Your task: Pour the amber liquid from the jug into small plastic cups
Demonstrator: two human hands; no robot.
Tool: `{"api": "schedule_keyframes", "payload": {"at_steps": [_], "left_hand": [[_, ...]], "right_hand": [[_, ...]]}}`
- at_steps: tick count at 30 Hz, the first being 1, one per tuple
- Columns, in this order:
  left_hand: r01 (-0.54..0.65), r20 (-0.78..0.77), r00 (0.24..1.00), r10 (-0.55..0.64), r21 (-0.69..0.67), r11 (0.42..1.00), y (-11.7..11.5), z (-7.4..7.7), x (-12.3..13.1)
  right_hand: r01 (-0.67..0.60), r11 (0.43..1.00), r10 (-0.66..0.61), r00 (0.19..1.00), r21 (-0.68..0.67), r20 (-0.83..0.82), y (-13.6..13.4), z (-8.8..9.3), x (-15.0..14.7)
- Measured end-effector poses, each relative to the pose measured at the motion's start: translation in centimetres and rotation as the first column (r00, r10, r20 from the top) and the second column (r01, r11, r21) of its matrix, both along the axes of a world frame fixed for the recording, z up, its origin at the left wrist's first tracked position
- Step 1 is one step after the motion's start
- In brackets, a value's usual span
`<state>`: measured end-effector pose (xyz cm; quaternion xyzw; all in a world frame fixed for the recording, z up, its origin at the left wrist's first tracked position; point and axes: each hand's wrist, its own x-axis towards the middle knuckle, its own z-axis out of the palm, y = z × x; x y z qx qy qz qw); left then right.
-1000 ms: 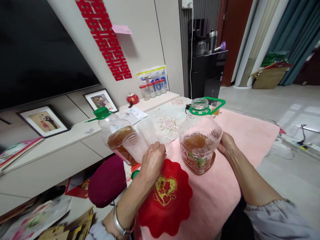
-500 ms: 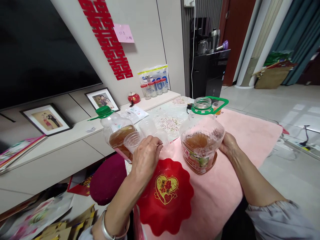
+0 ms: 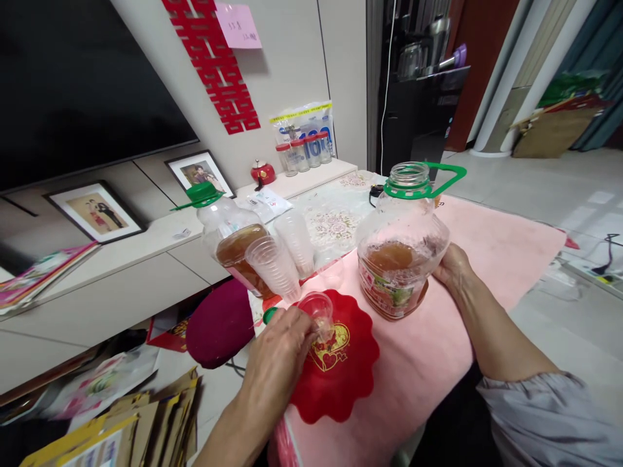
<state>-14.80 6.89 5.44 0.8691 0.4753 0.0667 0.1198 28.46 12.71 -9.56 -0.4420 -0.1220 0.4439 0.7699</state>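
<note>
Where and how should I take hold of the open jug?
Probably by its green handle, coming from the right: the loop juts out that way from the neck of the upright jug. Your right hand is at the jug's right side, below the handle, so the reach looks short.

2 lg btls (image 3: 402,279), 2 cup stacks (image 3: 273,264), 1 held cup (image 3: 321,314), 1 red dish (image 3: 348,386), 4 red-lid jars (image 3: 300,157), 2 framed pics (image 3: 97,211), 1 pink note (image 3: 239,27)

Pale wall (image 3: 292,58), tiled floor (image 3: 574,191) (glossy).
</note>
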Motion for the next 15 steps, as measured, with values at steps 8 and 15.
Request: {"api": "schedule_keyframes", "payload": {"at_steps": [8,15], "left_hand": [[0.045,0.020,0.999,-0.048,0.131,0.990,-1.0,-2.9,-0.9],[0.067,0.102,0.988,-0.115,0.394,0.917,-2.6,-2.2,-1.5]], "right_hand": [[-0.002,1.000,0.001,0.999,0.013,0.036,-0.1,-0.1,0.0],[-0.062,0.995,0.055,0.995,0.084,0.089,-0.2,0.1,-0.3]]}}
